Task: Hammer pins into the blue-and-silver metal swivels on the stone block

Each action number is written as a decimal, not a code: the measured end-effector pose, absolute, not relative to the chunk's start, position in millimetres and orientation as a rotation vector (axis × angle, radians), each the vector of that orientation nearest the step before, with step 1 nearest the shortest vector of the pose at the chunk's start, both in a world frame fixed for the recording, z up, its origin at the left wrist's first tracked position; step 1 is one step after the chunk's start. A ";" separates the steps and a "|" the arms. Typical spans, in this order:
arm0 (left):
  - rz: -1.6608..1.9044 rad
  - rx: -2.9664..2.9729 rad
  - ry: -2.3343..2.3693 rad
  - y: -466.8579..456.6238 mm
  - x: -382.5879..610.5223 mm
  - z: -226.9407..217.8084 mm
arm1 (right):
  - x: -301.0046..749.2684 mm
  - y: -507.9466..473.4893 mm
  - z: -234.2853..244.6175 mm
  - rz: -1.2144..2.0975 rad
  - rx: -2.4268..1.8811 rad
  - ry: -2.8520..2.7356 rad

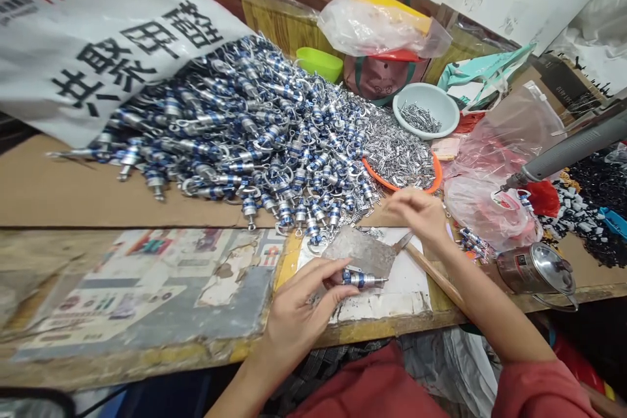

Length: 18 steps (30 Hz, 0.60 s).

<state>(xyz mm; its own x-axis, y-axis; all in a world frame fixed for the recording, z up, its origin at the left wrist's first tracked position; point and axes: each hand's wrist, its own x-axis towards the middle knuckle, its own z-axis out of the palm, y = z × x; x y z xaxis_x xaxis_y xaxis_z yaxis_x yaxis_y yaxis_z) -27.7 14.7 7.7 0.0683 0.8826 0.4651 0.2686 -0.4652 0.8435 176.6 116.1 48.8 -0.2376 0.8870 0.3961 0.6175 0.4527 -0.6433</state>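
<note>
My left hand (306, 297) pinches a small blue-and-silver metal fitting (360, 279) between thumb and fingers, its narrow silver tip pointing right. Beneath the fitting lies a grey metal plate (360, 248) on a white sheet (406, 300). My right hand (424, 215) is raised just in front of an orange-rimmed tray (437, 176) heaped with small metal strips (404, 160). Its fingers are bent and drawn together, slightly blurred; whatever they may hold cannot be made out. Under that hand rests a hammer, its wooden handle (435, 277) partly behind the right forearm.
A large pile of similar fittings (245, 137) covers the back left, partly under a white printed sack (122, 32). A pale bowl (450, 108) holds metal pins. At right a power screwdriver (563, 150) hangs over plastic bags; a lidded metal mug (536, 268) stands by the table edge.
</note>
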 end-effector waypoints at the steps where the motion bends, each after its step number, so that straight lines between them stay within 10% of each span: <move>1: 1.420 1.774 1.162 14.3 -27.4 7.5 | 165.2 96.7 51.1 0.580 -1.095 -2.001; 13: 1.410 1.596 1.105 13.8 -26.4 13.6 | 131.3 31.8 37.6 1.122 -1.069 -1.580; 18: 1.374 1.322 1.194 11.9 -27.7 18.2 | 141.5 23.2 31.0 0.767 -0.908 -1.867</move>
